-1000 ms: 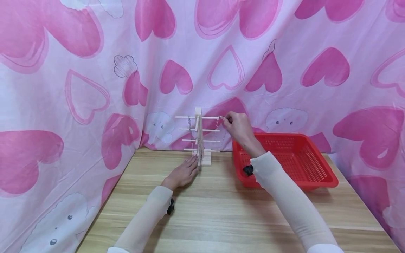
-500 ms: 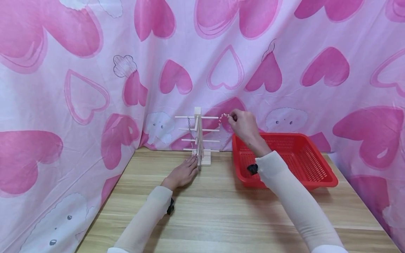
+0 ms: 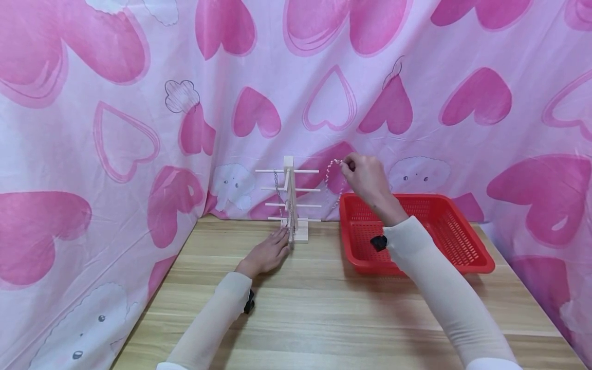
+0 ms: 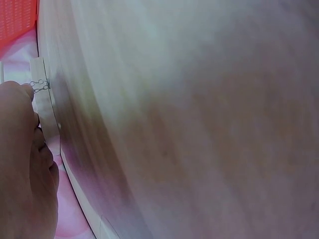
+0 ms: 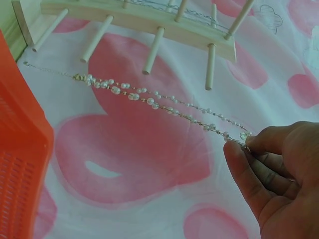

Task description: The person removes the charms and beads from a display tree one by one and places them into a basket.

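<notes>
A pearl-beaded necklace (image 5: 149, 101) hangs in a narrow loop from my right hand (image 3: 365, 174). The right thumb and fingertips pinch it at one end; its gold chain tail dangles free, off the rack's pegs. To its left stands a pale wooden jewelry rack (image 3: 289, 163) with several crosswise pegs. Thin silver chains (image 3: 276, 180) hang on the rack's left and front pegs. My left hand (image 3: 265, 252) rests on the front of the rack's base (image 4: 46, 112) with its fingers extended, beside the dangling chain ends. The left fingertips are partly hidden in the left wrist view.
A red plastic basket (image 3: 467, 264) stands on the table at the right, under my right forearm. Wood-grain table (image 3: 296, 308) lies in front of the rack. A pink heart-patterned curtain (image 3: 259, 51) closes off the back and sides.
My right hand has drawn the pearl necklace off the rack's top right peg and moved it right and slightly up, toward the basket side. My left hand has stayed on the base.
</notes>
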`<state>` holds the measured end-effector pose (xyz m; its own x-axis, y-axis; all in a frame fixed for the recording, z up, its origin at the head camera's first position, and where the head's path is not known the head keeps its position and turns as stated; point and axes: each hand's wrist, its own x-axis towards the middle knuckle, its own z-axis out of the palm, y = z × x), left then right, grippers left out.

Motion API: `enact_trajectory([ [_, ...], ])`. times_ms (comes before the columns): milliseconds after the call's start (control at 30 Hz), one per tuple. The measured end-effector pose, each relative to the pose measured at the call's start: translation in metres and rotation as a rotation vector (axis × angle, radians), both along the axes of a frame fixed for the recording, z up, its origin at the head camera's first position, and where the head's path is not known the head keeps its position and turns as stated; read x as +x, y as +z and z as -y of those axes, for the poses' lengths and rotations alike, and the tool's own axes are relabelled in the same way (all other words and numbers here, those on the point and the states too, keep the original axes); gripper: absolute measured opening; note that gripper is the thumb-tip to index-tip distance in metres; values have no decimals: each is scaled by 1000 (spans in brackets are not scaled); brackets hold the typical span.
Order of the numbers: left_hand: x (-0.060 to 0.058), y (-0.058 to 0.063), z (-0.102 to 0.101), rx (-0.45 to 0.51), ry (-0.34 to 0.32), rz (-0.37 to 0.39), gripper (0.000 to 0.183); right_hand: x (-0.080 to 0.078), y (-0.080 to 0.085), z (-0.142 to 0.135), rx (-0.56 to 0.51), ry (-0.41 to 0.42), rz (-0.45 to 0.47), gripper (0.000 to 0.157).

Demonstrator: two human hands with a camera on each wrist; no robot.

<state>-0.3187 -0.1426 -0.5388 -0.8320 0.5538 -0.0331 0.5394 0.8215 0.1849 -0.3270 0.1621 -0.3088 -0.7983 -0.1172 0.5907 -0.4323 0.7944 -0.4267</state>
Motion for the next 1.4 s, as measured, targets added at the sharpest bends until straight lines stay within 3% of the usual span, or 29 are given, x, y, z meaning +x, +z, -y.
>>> enact_trajectory([
  [333, 0, -1, -1, 3, -3, -11, 63, 0, 15, -16, 16, -22, -71, 19],
  [767, 1, 1, -1, 12, -7, 2, 64, 1, 31, -44, 16, -79, -65, 21],
  [1067, 0, 0, -1, 64, -11, 4, 63, -2, 33, -60, 32, -121, -64, 21],
  [1400, 1, 2, -2, 5, -1, 3, 64, -7, 22, -71, 57, -143, -4, 22],
])
